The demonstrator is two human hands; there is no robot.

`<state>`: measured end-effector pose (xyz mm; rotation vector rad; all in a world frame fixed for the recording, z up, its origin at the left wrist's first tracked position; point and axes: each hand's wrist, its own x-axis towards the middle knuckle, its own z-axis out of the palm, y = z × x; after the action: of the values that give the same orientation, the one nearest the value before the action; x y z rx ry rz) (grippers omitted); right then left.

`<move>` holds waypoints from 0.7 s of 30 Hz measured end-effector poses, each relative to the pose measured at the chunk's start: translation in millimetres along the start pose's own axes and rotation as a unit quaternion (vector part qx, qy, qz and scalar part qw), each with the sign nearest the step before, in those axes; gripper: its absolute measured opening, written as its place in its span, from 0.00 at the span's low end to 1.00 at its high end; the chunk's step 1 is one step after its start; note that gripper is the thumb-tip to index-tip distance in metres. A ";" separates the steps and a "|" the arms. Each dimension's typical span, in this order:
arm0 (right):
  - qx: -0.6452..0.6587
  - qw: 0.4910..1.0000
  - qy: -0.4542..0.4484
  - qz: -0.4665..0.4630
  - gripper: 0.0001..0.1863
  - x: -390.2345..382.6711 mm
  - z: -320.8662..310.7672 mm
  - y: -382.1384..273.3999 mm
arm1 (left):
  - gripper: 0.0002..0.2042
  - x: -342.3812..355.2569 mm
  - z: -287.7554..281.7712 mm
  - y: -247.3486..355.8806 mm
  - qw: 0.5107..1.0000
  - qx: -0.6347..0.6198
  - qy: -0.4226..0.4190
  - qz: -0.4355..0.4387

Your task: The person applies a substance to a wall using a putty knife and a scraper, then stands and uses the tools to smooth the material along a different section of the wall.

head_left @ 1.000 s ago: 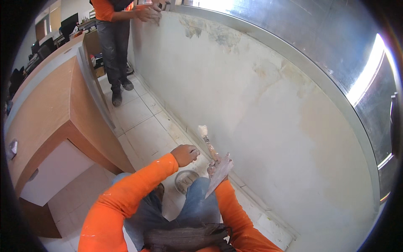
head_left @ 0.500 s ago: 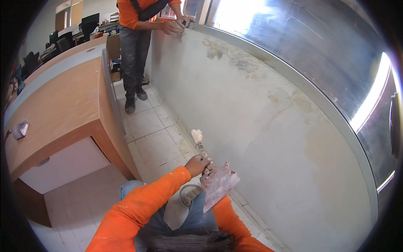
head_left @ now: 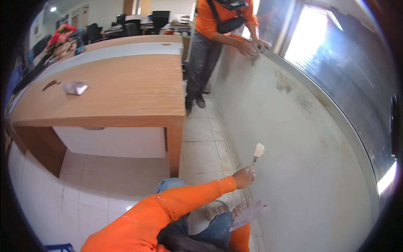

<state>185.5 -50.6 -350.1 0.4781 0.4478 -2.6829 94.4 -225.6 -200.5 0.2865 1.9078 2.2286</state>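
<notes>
My left hand (head_left: 243, 177) is closed round the handle of a narrow putty knife (head_left: 254, 161). A lump of white filler (head_left: 260, 149) covers its tip, held up close to the wall. Lower down, my right hand (head_left: 238, 211) grips a broad flat scraper (head_left: 250, 216), its pale face smeared with reddish-grey stains. The blade partly hides that hand's fingers. Beside my knees stands a round bucket (head_left: 216, 208), partly covered by my left arm. The low pale wall (head_left: 289, 168) to the right has rough, darker patches (head_left: 294, 88) under the window frame.
A wooden desk (head_left: 121, 90) fills the left, with a small clear packet (head_left: 76, 87) and flowers (head_left: 62, 40) on it. Farther along the wall a co-worker (head_left: 205, 54) in orange stands with both hands at the sill. Pale floor tiles (head_left: 201, 155) run between desk and wall.
The view has swung left, showing more desk. My left hand has lifted the filler-loaded putty knife away from the broad scraper, toward the wall. My right hand still holds the scraper, lower down.
</notes>
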 end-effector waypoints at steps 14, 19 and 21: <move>-0.749 0.343 0.136 -0.550 0.38 6.6 74.8 -2.1 | 0.16 -26.9 -6.0 44.6 0.992 0.114 -0.012 -0.048; -0.757 0.233 0.171 -0.586 0.37 7.2 92.7 -3.9 | 0.17 -18.4 -10.5 11.9 0.997 0.067 0.001 -0.037; -0.753 0.204 0.187 -0.597 0.37 9.4 94.7 -8.1 | 0.14 -18.0 -10.3 18.1 0.995 0.084 -0.043 -0.044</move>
<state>149.0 -81.3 -267.4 0.0609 -2.2130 0.3866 108.6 -243.0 -184.5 0.3118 2.0229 1.9721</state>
